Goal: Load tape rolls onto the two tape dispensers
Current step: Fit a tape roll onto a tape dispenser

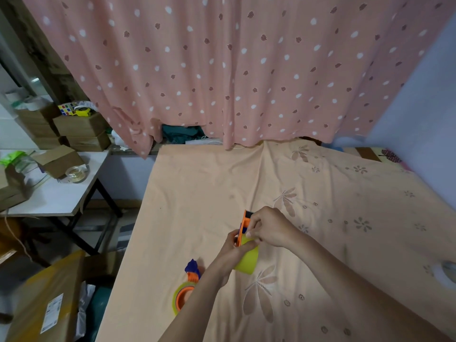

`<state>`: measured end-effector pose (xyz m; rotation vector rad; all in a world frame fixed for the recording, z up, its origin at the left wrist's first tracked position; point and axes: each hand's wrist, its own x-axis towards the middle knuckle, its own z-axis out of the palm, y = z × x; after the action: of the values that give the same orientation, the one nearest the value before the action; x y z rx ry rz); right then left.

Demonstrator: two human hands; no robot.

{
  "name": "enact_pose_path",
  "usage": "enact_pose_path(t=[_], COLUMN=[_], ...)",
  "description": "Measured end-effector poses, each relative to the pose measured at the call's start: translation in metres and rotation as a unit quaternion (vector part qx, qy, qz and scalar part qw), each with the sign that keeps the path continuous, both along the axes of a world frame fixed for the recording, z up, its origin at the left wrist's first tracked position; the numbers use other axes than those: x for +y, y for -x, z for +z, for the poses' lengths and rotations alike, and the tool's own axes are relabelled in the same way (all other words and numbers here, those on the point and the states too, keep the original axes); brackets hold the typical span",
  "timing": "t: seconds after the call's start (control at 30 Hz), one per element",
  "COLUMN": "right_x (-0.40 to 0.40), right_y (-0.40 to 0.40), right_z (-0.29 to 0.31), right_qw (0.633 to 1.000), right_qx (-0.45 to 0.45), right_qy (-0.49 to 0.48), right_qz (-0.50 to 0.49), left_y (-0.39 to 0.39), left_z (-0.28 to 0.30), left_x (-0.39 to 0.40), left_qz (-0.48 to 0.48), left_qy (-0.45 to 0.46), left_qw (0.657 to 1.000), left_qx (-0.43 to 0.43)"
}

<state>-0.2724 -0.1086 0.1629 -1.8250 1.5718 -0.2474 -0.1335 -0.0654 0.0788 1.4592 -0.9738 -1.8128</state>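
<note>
- Nearest, low on the peach sheet (333, 304), a loaded dispenser (188, 285) lies flat: an orange frame with a blue handle end pointing away, and a yellowish roll (178, 301) seated on its orange hub. The left forearm crosses just beside it.
- At the far right edge of the sheet, a whitish ring-shaped thing (445, 274) lies partly cut off by the frame; blurred, so I cannot say what it is.
- Both forearms reach in from the lower right and meet above the middle of the sheet.
- The left hand (229, 250) is curled from below around a yellow roll (246, 260) and the lower part of a second dispenser (244, 224), holding them off the sheet.
- The right hand (267, 227) is closed from above on the same dispenser, fingertips (249, 234) pinched where the roll meets the orange frame. The black front end of the dispenser sticks up past the fingers.
- Whether the roll already sits fully on the hub is hidden by the hands.
- Further left, past the sheet's edge, a white table (54, 196) carries cardboard boxes (81, 129) and a clear tape roll (75, 172).
- Farthest back hangs a pink curtain (234, 70) with white dots, its hem touching the sheet's far edge.
</note>
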Motion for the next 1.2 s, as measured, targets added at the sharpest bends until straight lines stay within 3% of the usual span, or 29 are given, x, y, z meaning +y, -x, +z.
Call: enact_pose_path(t=[0.57, 0.83, 1.2], right_x=[-0.027, -0.021, -0.034], right_y=[-0.001, -0.011, 0.001], right_z=[-0.005, 0.015, 0.027], right_qw=[0.993, 0.984, 0.999], right_qx=[-0.084, -0.118, 0.006], right_qy=[-0.022, -0.130, -0.023], right_qz=[-0.084, -0.014, -0.036], left_y=[-0.025, -0.028, -0.022], left_z=[-0.004, -0.007, -0.013], left_x=[-0.008, -0.010, -0.019], left_qz=[-0.019, -0.012, 0.000], left_qy=[0.046, 0.017, 0.018], left_qw=[0.999, 1.000, 0.999], left_qx=[-0.021, 0.011, 0.043])
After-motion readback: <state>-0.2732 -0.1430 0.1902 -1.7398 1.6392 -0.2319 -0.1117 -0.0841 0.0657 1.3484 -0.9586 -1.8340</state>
